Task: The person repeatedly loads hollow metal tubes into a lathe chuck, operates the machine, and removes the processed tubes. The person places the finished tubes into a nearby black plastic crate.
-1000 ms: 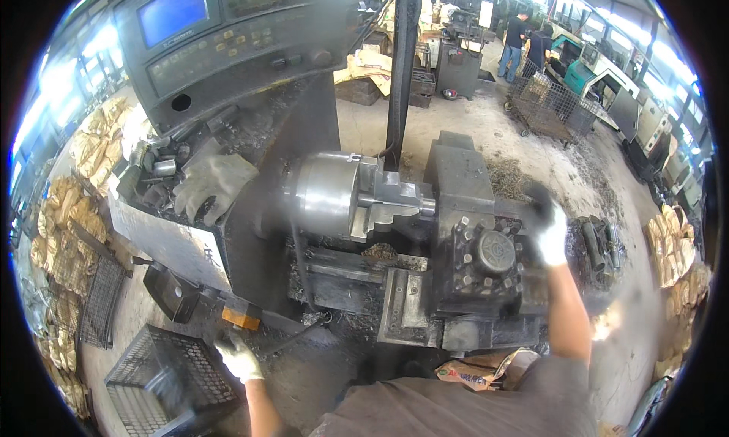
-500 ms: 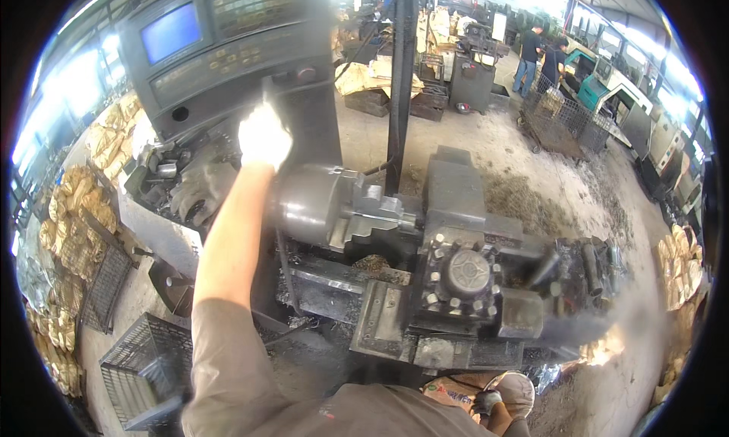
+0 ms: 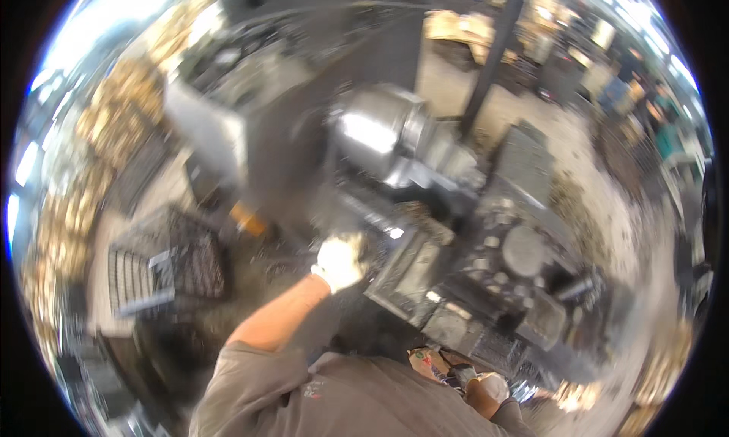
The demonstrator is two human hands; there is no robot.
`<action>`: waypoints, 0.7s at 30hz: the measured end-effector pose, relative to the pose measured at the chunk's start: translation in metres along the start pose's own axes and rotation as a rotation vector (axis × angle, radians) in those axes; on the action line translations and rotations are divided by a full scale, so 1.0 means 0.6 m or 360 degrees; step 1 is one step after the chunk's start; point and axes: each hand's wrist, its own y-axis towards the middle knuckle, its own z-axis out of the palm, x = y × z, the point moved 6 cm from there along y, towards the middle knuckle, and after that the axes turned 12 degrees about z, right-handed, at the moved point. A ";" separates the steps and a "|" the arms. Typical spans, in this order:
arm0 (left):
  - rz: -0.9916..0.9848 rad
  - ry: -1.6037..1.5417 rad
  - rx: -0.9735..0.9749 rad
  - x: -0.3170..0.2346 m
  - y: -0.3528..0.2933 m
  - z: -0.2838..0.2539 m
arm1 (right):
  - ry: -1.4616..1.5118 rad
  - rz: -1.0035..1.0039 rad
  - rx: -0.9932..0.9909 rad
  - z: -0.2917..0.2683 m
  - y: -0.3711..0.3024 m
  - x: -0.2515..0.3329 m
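My left hand, in a white glove, is over the lathe's near side, beside the carriage. Motion blur hides its fingers, and no held thing can be made out. Low in the picture my right hand, in a grey and white glove, is close to my body, next to a tan printed sack. Its fingers are too small and partly covered to read. The shiny lathe chuck lies beyond my left hand. To its right is the dark tool post, with bolts around its round top.
A black mesh crate stands on the floor at the left, near a blurred orange piece. Filled tan sacks are stacked farther left. A dark post rises behind the lathe. Chips litter the floor; people stand far right.
My left hand has come down from the control panel to the lathe's near side. The view has tilted down and turned, so the screen is out of sight. My right hand stays low by the sack.
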 end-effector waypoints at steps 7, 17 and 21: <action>-0.2607 -0.0458 0.1333 0.050 -1.019 0.136 | -0.1297 -0.0268 -0.0068 -0.090 0.100 0.105; -0.3613 -0.0359 -0.0288 -0.299 -1.586 0.115 | -0.2543 -0.0899 -0.0142 -0.051 0.306 0.613; -0.3659 -0.0822 -0.0408 -0.306 -1.502 0.173 | -0.2281 -0.1428 -0.0163 0.021 0.358 0.896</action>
